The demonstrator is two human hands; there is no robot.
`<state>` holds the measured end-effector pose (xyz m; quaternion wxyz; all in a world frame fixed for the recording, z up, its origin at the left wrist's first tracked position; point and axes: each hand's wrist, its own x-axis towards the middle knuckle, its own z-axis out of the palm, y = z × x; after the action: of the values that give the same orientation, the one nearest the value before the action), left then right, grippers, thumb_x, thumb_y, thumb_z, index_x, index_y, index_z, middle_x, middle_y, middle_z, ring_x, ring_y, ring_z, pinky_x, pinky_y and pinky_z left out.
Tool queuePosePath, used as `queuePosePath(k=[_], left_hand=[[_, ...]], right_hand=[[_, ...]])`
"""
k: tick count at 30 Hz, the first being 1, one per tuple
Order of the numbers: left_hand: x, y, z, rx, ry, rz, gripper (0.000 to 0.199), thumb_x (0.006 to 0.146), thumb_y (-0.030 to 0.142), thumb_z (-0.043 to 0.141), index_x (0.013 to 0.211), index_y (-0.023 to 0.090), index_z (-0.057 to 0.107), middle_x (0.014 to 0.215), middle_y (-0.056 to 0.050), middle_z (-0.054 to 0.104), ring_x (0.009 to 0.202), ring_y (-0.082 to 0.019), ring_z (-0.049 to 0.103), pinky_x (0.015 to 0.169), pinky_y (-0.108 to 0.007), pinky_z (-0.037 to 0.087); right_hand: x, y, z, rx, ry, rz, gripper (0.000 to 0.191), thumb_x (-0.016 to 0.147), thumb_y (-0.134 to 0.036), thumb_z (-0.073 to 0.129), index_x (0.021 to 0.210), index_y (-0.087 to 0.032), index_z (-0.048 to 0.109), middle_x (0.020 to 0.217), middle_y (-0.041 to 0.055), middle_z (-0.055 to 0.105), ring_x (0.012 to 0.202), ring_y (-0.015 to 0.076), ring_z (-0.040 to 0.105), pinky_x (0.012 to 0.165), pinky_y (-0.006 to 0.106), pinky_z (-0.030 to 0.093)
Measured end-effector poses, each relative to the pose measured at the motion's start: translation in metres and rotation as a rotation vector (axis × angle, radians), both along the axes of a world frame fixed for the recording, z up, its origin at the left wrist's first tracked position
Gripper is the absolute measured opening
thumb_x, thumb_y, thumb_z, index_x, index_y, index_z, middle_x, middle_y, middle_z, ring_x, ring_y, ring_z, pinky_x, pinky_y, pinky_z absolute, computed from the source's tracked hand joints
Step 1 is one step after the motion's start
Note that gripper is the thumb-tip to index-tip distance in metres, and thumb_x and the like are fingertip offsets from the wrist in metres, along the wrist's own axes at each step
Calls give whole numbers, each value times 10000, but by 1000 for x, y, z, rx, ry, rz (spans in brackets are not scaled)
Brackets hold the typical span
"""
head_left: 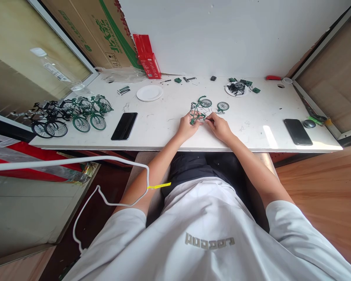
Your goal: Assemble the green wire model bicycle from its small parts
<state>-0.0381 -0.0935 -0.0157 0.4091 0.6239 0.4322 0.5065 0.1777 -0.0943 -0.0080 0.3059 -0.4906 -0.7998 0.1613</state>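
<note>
My left hand (187, 128) is closed round a small green model bicycle (194, 106), held tilted just above the table near its front edge. One spoked wheel is on the model, at its far end. My right hand (218, 125) is pinched at the model's near end, thumb and forefinger together. Whatever lies between those fingertips is too small to make out. Just beyond my right hand, a loose spoked wheel (223, 106) with a green mudguard lies on the table.
Finished-looking model bicycles (81, 113) stand in a cluster at the left, by a plastic bottle (54, 70). A black phone (124, 126) lies nearer; another phone (297, 132) is at right. Behind are a white plate (149, 93), a plate of black parts (236, 89) and a red box (149, 62).
</note>
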Motion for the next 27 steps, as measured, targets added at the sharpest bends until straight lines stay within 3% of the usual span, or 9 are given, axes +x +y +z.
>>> queuePosePath(k=[13,22,27], left_hand=[[1,-2,1,16,12,6,303,919,149,722,1219,184,708,1286,-130,846,1112,-251,858,828,-306,733],[1,1,-4,86,-38,-32,299,905,147,693,1203,161,707,1290,-161,838,1266,-298,827,949,-364,736],[1,-1,-3,113,15,-57,312,912,160,717,1224,167,720,1250,-147,851,1230,-287,840,1010,-390,726]], right_hand=[[1,2,-4,18,-29,3,417,1182,-621,402,1142,-266,618,1149,108,828,890,286,708,761,367,447],[1,4,-6,31,-79,-17,475,1198,-652,360,1115,-256,608,1045,106,797,857,281,680,720,348,396],[-1,4,-7,53,-180,-39,513,1224,-604,302,1040,-251,626,973,111,743,845,277,646,698,344,348]])
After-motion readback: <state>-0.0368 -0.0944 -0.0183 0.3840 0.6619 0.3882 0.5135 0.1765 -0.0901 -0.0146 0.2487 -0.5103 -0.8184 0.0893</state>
